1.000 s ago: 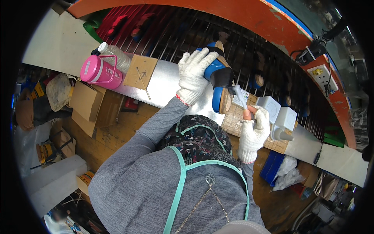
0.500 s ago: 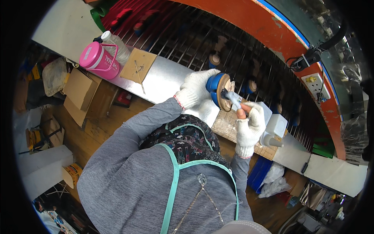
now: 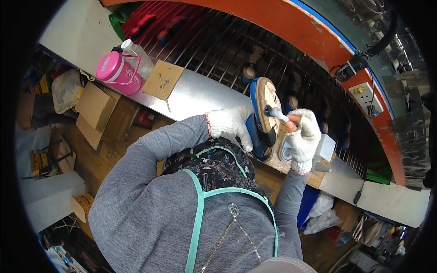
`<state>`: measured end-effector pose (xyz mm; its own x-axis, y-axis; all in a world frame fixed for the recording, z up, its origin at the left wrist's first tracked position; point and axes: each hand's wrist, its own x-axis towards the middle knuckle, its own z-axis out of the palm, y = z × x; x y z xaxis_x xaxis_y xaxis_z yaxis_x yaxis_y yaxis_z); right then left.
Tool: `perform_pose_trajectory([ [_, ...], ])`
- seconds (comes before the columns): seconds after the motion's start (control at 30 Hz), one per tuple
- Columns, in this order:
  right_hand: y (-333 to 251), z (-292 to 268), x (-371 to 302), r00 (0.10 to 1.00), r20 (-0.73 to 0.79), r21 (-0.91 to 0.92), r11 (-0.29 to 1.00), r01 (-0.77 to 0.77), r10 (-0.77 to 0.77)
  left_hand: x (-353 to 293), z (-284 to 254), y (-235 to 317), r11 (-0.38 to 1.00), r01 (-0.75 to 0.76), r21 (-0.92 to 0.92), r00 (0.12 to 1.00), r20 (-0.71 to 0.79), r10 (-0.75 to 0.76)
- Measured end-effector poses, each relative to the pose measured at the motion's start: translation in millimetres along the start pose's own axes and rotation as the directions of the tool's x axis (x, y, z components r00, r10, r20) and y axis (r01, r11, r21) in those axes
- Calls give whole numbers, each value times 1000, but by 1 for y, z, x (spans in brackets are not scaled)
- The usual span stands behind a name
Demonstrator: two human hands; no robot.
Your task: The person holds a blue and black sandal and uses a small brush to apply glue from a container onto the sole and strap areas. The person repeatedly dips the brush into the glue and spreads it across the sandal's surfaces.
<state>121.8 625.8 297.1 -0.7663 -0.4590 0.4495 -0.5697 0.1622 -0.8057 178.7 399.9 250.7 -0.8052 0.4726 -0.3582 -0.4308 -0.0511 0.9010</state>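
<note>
A blue shoe point(image 3: 256, 98) with a tan-edged, pale underside is tilted up in front of me, its sole turned to the right. My left hand point(image 3: 232, 125), in a white knit glove, grips it from the left; its fingers are partly hidden behind the shoe. Bare fingertips stick out of the glove on my right hand point(image 3: 304, 136). They pinch a brush point(image 3: 278, 113) with a whitish handle, and its dark bristles touch the underside of the shoe. Below the right hand, white plastic containers point(image 3: 324, 146) stand on the ledge.
A rod conveyor point(image 3: 214, 50) beyond the metal ledge point(image 3: 189, 98) carries several more shoes. At left on the ledge are a pink jug point(image 3: 123, 75), a clear bottle point(image 3: 140, 59) and a cardboard piece point(image 3: 164, 79) with a thin stick. An orange frame point(image 3: 314, 32) arches over the conveyor.
The shoe has turned so its underside shows more fully and lengthwise. My left hand has shifted lower on it. My right hand has moved slightly right and up with the brush.
</note>
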Motion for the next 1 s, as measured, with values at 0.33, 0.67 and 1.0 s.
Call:
perform_pose_trajectory([
  [0.33, 1, -27, -1, 993, 120, -104, 994, 37, -25, -17, 18, 31, 985, 99, -144, 988, 130, -81],
  [0.67, 39, -14, -33, 982, -64, -15, 983, -180, 179, -8, 25, 32, 961, 238, -143, 961, 179, -212],
  [1.0, 104, -20, -244, 374, -641, -16, 476, -879, 671, 12, -21, -30, 528, -268, -806, 873, 28, 486],
])
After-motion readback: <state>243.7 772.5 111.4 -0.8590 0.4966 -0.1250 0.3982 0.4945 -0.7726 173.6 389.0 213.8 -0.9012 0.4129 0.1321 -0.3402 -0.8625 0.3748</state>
